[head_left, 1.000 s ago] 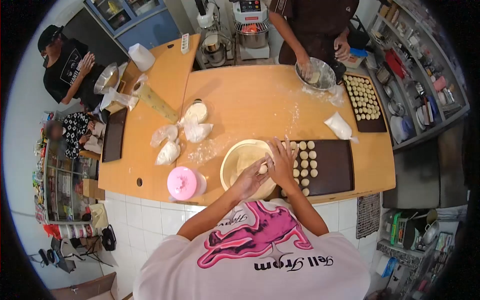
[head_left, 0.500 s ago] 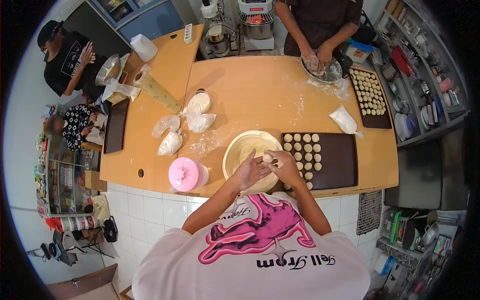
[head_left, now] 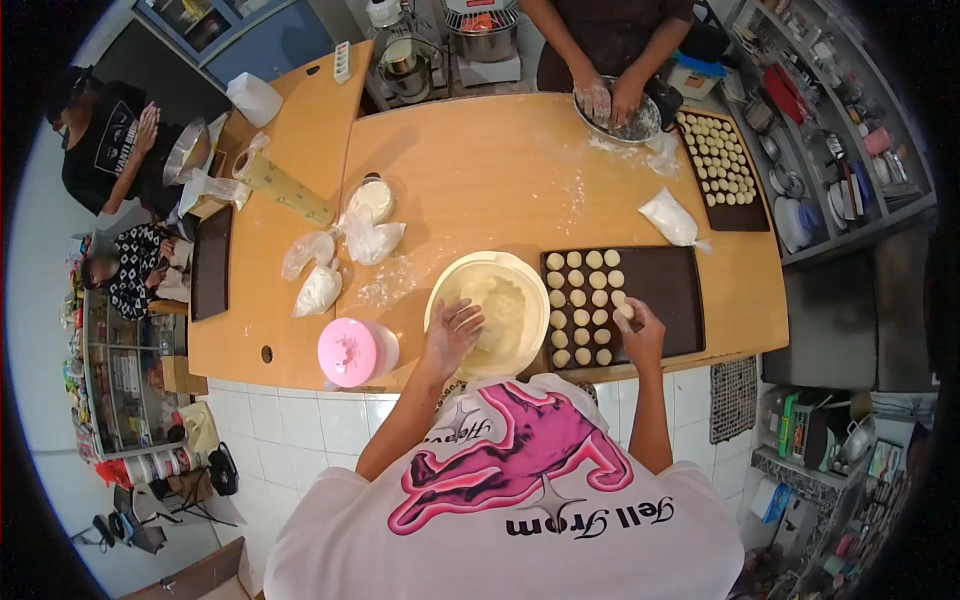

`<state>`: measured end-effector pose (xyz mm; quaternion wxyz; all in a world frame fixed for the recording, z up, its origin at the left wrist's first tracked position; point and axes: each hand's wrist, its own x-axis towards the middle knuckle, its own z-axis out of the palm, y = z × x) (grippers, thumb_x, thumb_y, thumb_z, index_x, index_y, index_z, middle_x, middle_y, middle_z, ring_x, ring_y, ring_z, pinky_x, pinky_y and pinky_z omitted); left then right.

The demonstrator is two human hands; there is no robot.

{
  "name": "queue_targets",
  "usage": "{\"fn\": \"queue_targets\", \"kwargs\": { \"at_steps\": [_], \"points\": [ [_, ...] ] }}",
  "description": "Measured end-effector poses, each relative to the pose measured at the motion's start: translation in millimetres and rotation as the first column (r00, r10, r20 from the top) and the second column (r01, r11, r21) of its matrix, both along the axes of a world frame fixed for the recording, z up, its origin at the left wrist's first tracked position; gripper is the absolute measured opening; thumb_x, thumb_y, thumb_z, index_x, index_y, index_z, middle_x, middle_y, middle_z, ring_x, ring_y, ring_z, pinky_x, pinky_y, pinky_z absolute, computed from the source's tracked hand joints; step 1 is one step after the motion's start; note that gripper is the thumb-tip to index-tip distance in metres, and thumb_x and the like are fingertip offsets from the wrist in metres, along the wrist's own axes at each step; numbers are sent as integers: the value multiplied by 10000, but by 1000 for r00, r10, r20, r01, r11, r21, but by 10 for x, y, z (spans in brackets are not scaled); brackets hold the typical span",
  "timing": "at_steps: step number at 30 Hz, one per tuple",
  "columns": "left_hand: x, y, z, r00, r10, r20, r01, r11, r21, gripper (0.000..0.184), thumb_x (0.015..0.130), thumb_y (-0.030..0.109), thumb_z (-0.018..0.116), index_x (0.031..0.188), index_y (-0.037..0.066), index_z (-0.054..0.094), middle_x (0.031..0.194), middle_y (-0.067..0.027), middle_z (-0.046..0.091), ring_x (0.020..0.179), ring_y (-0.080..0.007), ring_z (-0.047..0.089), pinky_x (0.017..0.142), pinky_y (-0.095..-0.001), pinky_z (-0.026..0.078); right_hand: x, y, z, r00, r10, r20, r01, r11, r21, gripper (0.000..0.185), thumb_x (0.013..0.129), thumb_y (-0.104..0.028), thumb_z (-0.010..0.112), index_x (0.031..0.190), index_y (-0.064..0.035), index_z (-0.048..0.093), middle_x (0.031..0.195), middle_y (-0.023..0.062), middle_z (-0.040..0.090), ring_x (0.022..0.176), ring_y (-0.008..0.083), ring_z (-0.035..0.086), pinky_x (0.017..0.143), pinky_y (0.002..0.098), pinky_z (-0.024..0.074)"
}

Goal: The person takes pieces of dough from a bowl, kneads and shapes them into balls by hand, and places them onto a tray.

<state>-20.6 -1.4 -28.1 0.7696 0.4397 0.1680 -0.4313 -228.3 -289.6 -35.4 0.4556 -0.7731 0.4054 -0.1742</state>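
Observation:
My right hand [head_left: 642, 332] is over the dark baking tray [head_left: 668, 300], its fingers closed on a small round dough ball [head_left: 626, 311]. Rows of pale dough balls [head_left: 578, 298] fill the left part of that tray; the held ball is beside the rightmost row. My left hand [head_left: 455, 335] is open, palm up with fingers apart, above the left rim of a cream-coloured bowl [head_left: 533, 290]. Flour or dough residue coats the bowl's inside, and whitish powder shows on my left fingers.
A pink-lidded tub [head_left: 348, 352] stands left of the bowl, with tied plastic bags of white powder [head_left: 318, 290] behind it. Another powder bag [head_left: 668, 217] lies beyond the tray. Across the table, a co-worker's hands [head_left: 612, 98] work in a metal bowl near a full tray [head_left: 722, 212].
My right hand has moved right from above the bowl to the tray, carrying the dough ball. My left hand has shifted left and opened, apart from the right. The view has shifted slightly.

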Motion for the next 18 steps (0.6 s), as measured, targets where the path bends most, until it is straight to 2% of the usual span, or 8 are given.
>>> {"fn": "queue_targets", "kwargs": {
  "at_steps": [1, 4, 7, 10, 13, 16, 18],
  "points": [
    [1, 0, -1, 1000, 11, -3, -11, 1000, -5, 575, 958, 522, 412, 1247, 29, 480, 1245, -166, 521, 1162, -297, 496, 1012, -420, 400, -63, -22, 61, 999, 41, -22, -43, 995, -92, 316, 783, -91, 699, 1091, -39, 645, 1016, 146, 678, 823, 226, 667, 744, 342, 527],
    [-2, -27, -2, 1000, -3, 9, 3, 1000, -2, 566, 956, 521, 419, 1234, 32, 485, 1244, -161, 511, 1154, -300, 492, 1020, -427, 391, -238, -81, -34, 989, 134, -61, -143, 976, -163, 330, 757, -76, 715, 1078, -42, 647, 1007, 148, 666, 843, 243, 657, 740, 355, 529],
    [0, -49, 1, 1000, 5, -8, -5, 1000, -13, 554, 959, 510, 420, 1237, 34, 482, 1258, -159, 499, 1158, -295, 480, 1024, -431, 386, -308, -24, -173, 989, 116, -95, -131, 976, -174, 338, 735, -67, 729, 1060, -33, 642, 1024, 155, 650, 886, 283, 642, 775, 380, 520],
    [15, -62, 22, 992, 61, -113, -66, 997, -40, 533, 964, 495, 413, 1235, 41, 482, 1278, -151, 487, 1160, -287, 471, 1028, -438, 379, -357, 18, -272, 976, 128, -179, -162, 968, -192, 339, 725, -71, 736, 1046, -26, 637, 1056, 166, 638, 940, 307, 628, 828, 397, 501],
    [12, -67, 10, 987, 91, -130, -95, 995, -21, 495, 943, 506, 448, 1159, 73, 553, 1142, -106, 574, 1059, -264, 534, 988, -428, 398, -376, 65, -262, 977, 104, -188, -130, 982, -135, 330, 727, -84, 737, 1037, -31, 638, 1049, 159, 644, 959, 328, 620, 864, 411, 481],
    [5, -48, 9, 985, 97, -143, -105, 994, -44, 493, 939, 505, 459, 1158, 75, 561, 1146, -105, 571, 1050, -261, 536, 979, -423, 404, -414, 55, -335, 971, 100, -216, -139, 974, -178, 326, 731, -90, 735, 1040, -41, 641, 1033, 149, 651, 967, 327, 620, 857, 411, 484],
    [12, -50, 30, 984, 93, -152, -100, 994, -38, 494, 960, 482, 423, 1209, 64, 508, 1216, -116, 528, 1097, -268, 503, 989, -435, 404, -426, 43, -345, 967, 104, -231, -149, 971, -189, 318, 733, -88, 733, 1036, -46, 644, 1024, 143, 655, 964, 330, 621, 850, 411, 488]
  ]
}}
